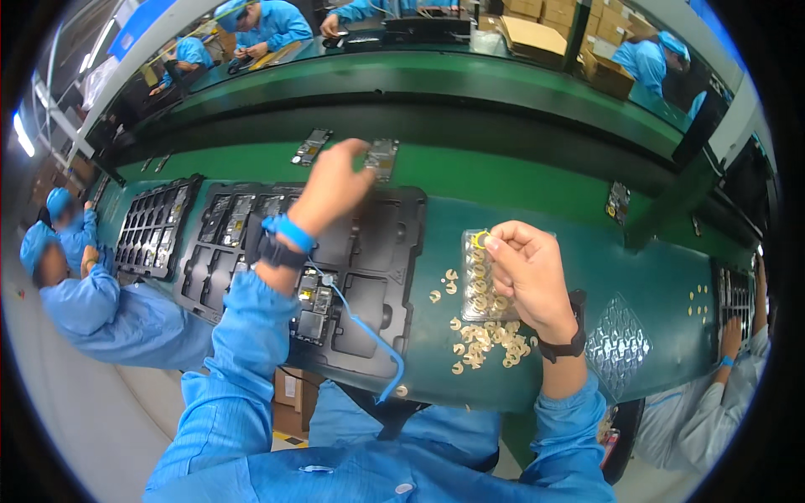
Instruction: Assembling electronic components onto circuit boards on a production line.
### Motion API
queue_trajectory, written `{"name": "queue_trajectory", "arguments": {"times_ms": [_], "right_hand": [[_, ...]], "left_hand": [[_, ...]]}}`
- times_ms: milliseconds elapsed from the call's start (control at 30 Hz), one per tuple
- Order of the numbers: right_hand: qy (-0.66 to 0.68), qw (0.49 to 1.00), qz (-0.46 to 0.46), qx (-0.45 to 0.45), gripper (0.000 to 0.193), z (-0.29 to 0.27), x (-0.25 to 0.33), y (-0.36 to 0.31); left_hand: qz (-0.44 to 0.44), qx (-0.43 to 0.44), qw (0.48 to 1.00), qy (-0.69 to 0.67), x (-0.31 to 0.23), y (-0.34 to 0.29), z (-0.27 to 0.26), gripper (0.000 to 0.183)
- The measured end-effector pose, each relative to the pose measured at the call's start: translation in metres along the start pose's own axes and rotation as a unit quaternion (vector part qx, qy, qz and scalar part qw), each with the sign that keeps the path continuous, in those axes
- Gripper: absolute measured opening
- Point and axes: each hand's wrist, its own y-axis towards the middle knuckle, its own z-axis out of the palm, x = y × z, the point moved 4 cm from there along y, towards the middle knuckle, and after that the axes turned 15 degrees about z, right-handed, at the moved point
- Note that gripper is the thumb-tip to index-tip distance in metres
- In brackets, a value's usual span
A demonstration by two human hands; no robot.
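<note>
My left hand (335,186) is at the left edge of a dark circuit board (384,159), over the green ledge behind the black tray (363,322). Its fingers look closed on the board's edge. My right hand (530,267) pinches a small yellow ring-shaped piece (480,240) between thumb and fingertips. Beneath it, a clear blister tray (476,317) holds rows of round gold-coloured pieces, partly hidden by the hand. Many loose C-shaped pieces (476,342) lie heaped in front of that tray. Several boards sit in the black tray's compartments.
Another circuit board (312,147) lies on the ledge at left, and one more (617,201) at right. A second black tray (157,226) stands farther left. An empty clear blister sheet (618,347) is at right. A blue wrist cord (360,323) crosses the black tray. Co-workers sit on both sides.
</note>
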Motion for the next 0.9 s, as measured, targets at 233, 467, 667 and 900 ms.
{"name": "queue_trajectory", "arguments": {"times_ms": [233, 467, 667, 900], "right_hand": [[-0.020, 1.000, -0.005, 0.011, 0.009, -0.011, -0.012, 0.010], [-0.051, 0.999, 0.008, -0.007, 0.010, -0.007, -0.014, 0.010], [-0.070, 0.997, -0.019, -0.025, 0.010, -0.011, -0.018, 0.011], [-0.075, 0.996, -0.034, -0.025, 0.009, -0.008, -0.016, 0.016]], "left_hand": [[-0.180, 0.189, 0.953, 0.152, 0.041, 0.017, 0.076, 0.043], [-0.235, 0.107, 0.963, 0.074, 0.064, 0.016, 0.090, 0.046], [-0.211, 0.126, 0.950, 0.195, -0.001, 0.033, 0.101, 0.051], [-0.230, 0.006, 0.969, 0.093, 0.031, 0.040, 0.112, 0.034]]}}
